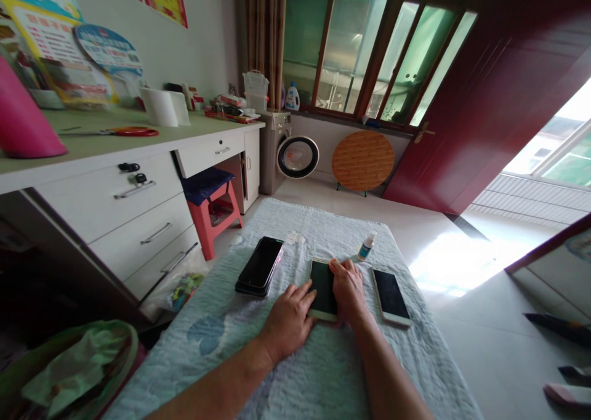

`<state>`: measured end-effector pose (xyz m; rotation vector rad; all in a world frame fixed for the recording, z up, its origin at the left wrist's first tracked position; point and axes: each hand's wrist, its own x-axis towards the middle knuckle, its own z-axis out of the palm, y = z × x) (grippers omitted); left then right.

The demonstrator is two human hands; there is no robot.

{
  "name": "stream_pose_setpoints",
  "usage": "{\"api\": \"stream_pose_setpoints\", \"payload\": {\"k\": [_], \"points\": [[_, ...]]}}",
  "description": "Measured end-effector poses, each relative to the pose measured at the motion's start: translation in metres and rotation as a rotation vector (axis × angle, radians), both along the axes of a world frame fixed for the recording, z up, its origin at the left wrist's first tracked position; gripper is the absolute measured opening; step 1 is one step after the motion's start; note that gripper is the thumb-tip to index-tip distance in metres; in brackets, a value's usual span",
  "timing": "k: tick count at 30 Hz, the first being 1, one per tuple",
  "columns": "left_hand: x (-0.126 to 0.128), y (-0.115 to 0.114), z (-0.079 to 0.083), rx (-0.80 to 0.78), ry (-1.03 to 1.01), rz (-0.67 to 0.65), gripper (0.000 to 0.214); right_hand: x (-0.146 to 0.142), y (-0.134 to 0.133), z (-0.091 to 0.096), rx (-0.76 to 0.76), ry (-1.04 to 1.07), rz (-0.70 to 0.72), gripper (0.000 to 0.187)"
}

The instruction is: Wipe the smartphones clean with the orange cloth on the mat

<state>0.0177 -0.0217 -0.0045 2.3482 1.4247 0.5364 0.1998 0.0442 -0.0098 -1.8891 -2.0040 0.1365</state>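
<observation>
A smartphone (pixel 322 290) with a light frame and dark screen lies face up on the light blue quilted cloth. My left hand (pixel 289 318) holds it at its left edge and lower corner, fingers against the rim. Over its right side my right hand (pixel 348 287) is closed on a small orange cloth (pixel 333 264), mostly hidden under the fingers. To the left sits a stack of dark phones (pixel 261 265). Another white-framed phone (pixel 391 297) lies to the right. A small spray bottle (pixel 367 246) stands upright just beyond my right hand.
The quilted cloth (pixel 295 220) covers the work surface. At left are a white desk (pixel 138 204), a red stool (pixel 215 214) and a bin (pixel 124 352). Behind stand a washing machine (pixel 272 143) with its door open and a round wooden tabletop (pixel 363 160).
</observation>
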Motion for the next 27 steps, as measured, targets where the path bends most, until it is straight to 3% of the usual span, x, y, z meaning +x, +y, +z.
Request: {"api": "stream_pose_setpoints", "payload": {"k": [11, 21, 27], "points": [[0.001, 0.002, 0.001, 0.008, 0.008, -0.008, 0.05, 0.002, 0.005, 0.003, -0.002, -0.03, 0.026, 0.029], [0.001, 0.002, 0.001, -0.003, 0.002, -0.016, 0.05, -0.013, 0.004, 0.008, -0.013, -0.032, 0.098, 0.027], [0.001, 0.004, 0.002, -0.004, 0.009, -0.017, 0.05, -0.006, 0.005, 0.01, -0.021, -0.051, 0.006, 0.033]]}}
